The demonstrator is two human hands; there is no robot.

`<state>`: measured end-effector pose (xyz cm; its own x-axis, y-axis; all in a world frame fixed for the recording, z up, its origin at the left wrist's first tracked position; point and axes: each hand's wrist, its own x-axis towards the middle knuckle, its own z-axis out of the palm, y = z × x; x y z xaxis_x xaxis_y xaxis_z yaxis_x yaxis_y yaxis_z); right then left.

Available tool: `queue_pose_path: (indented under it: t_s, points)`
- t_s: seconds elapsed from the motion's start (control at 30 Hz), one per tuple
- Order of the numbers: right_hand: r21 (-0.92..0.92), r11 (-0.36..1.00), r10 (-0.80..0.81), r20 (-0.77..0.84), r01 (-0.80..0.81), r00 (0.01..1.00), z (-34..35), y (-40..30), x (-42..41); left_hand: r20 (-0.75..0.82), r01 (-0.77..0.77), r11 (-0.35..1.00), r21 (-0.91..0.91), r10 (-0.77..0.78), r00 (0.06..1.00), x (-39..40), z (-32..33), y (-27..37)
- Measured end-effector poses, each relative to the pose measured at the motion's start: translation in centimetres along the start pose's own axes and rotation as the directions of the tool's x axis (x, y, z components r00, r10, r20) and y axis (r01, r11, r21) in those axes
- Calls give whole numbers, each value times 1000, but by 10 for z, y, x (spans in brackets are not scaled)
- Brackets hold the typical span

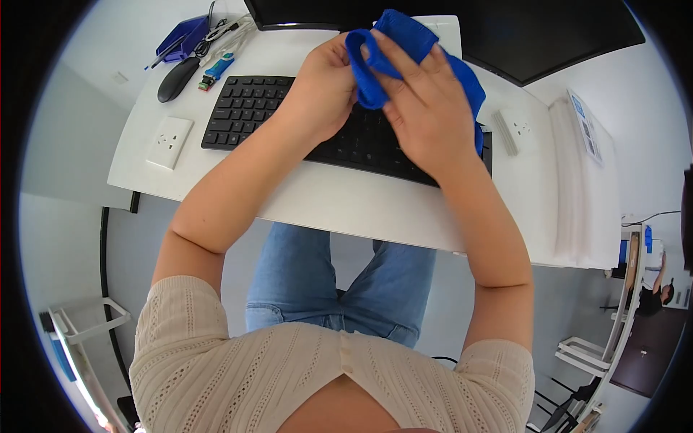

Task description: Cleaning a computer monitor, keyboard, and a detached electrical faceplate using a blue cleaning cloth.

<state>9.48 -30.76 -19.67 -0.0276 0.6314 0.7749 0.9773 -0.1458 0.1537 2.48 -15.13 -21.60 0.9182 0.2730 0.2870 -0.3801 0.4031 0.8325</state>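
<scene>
Above a black keyboard (246, 111), a blue cloth (409, 38) is bunched between my two hands. My left hand (330, 81) grips the cloth's left end, where its edge curls into a loop; the fingertips are partly hidden. Spread over the front of the cloth are the fingers of my right hand (427, 103), pressing on its folds. A loose part of the cloth hangs behind that hand, down to the keyboard's right end. My forearms and the cloth cover much of the keyboard's middle.
The white desk (346, 189) carries a black mouse (178, 79), a blue tray (184, 39), bundled cables (227, 35), a blue-green small item (216, 70) and a white socket plate (170, 143). Two monitors (552, 38) stand behind. At right are another socket plate (511, 131) and, farther off, a person (652, 297).
</scene>
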Motion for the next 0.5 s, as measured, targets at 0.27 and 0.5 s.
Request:
queue_pose_path:
  t_s: [0.27,0.5]
  points:
    - [5,905,419,-176,-425,891,-4,58,-28,65,31,999,-13,-30,997,1,18,12]
    - [7,997,79,-207,-79,975,-13,17,-14,-9,66,998,0,-66,998,4,6,3]
